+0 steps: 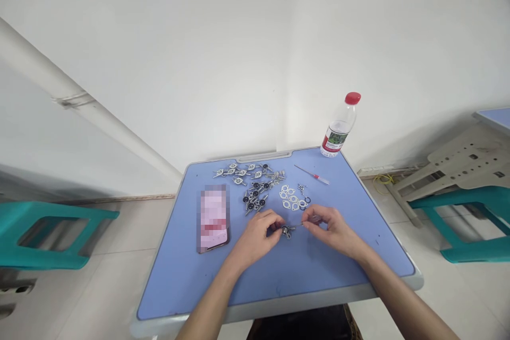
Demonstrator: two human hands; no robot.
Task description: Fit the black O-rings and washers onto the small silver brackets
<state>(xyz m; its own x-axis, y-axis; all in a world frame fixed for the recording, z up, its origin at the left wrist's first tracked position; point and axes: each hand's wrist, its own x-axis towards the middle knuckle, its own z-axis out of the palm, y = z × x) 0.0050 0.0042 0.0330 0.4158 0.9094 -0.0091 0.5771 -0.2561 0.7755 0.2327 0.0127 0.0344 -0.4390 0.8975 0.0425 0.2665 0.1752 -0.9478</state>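
Note:
My left hand [263, 232] pinches a small metal valve-like part [286, 231] with projecting stems, low over the table. In my right hand [332, 228], the fingers are closed round a slim screwdriver [298, 224] with a see-through handle. Its thin shaft points left and reaches the part; whether the tip touches it is too small to tell. Just beyond my hands lie several flat metal plates [295, 202] with holes, a few dark rubber rings [307, 200] and a scatter of tiny screws or balls [302, 189].
Several metal parts with black discs [255, 196] and several pale-topped ones [239, 172] spread over the back of the blue table [319, 276]. A phone [214, 218] lies left, a second screwdriver [313, 174] back right. A red-capped bottle [337, 130] stands at the far corner. Teal stools [51, 236] flank the table.

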